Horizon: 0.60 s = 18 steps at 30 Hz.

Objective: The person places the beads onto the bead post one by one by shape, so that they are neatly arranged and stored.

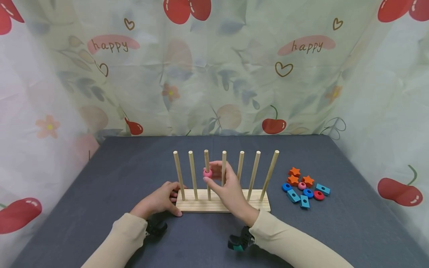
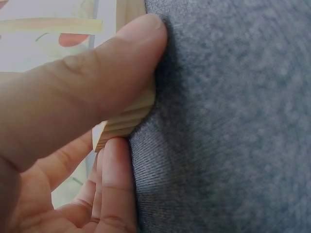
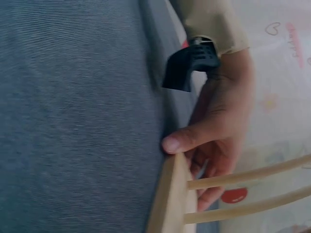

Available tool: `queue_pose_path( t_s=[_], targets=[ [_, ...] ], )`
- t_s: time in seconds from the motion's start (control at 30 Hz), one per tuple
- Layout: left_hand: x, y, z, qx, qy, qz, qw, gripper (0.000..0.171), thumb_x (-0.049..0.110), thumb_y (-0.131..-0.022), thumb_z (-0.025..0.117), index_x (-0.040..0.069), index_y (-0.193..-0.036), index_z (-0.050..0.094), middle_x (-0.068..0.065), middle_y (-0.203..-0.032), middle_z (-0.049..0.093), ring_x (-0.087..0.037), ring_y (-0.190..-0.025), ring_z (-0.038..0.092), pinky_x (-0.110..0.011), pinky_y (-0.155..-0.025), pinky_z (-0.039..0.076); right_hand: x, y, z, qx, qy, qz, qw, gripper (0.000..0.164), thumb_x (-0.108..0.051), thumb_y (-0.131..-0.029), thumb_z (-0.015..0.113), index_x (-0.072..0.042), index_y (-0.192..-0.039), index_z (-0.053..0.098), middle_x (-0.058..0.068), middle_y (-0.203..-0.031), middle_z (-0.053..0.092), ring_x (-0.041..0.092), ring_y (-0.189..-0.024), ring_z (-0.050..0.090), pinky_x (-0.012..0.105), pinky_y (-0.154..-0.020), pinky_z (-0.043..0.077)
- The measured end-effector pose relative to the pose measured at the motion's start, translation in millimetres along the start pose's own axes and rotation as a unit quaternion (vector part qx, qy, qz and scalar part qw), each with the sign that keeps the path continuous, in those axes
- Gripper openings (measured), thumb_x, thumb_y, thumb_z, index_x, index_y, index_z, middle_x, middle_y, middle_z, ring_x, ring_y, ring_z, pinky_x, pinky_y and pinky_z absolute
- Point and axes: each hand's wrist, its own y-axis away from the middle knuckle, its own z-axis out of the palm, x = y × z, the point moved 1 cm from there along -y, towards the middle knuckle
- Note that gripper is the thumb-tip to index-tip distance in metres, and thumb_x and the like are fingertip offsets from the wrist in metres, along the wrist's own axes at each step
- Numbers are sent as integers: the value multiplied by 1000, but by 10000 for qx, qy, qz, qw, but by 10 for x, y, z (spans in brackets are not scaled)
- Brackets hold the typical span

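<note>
A wooden peg rack (image 1: 197, 206) with a row of upright pegs stands on the table. At its left end my left hand (image 1: 157, 199) grips the base; in the left wrist view the thumb (image 2: 131, 53) lies along one face and the fingers (image 2: 116, 174) touch the end. The right wrist view also shows this left hand (image 3: 221, 126) at the base's corner. My right hand (image 1: 231, 190) reaches over the rack and pinches a pink bead (image 1: 207, 174), which is around the third peg from the left, in its upper part. Part of the bead is hidden.
Right of the rack lies a loose group: orange stars (image 1: 293, 180), blue rings (image 1: 308, 192), teal blocks (image 1: 304, 202), a red ring (image 1: 318, 195) and another pink bead (image 1: 302, 185). A printed curtain (image 1: 207, 74) hangs behind the dark table (image 1: 140, 160).
</note>
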Motion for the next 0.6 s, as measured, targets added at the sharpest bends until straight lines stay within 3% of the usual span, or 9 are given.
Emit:
queue_pose_path(
  t_s=[0.4, 0.6],
  targets=[
    [-4, 13, -5, -14, 132, 119, 9998, 77, -4, -57, 90, 2, -126, 56, -16, -116, 42, -25, -104, 51, -39, -92, 51, 195, 118, 8, -179, 161, 525, 9983, 38, -11, -89, 70, -11, -123, 53, 8, -113, 63, 20, -103, 61, 32, -87, 52],
    [-16, 8, -4, -15, 127, 134, 9998, 77, -5, -57, 90, 3, -125, 57, -16, -115, 41, -25, -104, 51, -39, -92, 52, 306, 147, 33, -186, 96, 655, 9976, 36, -6, -88, 69, -5, -120, 53, 13, -113, 63, 25, -103, 62, 37, -91, 52]
  ],
)
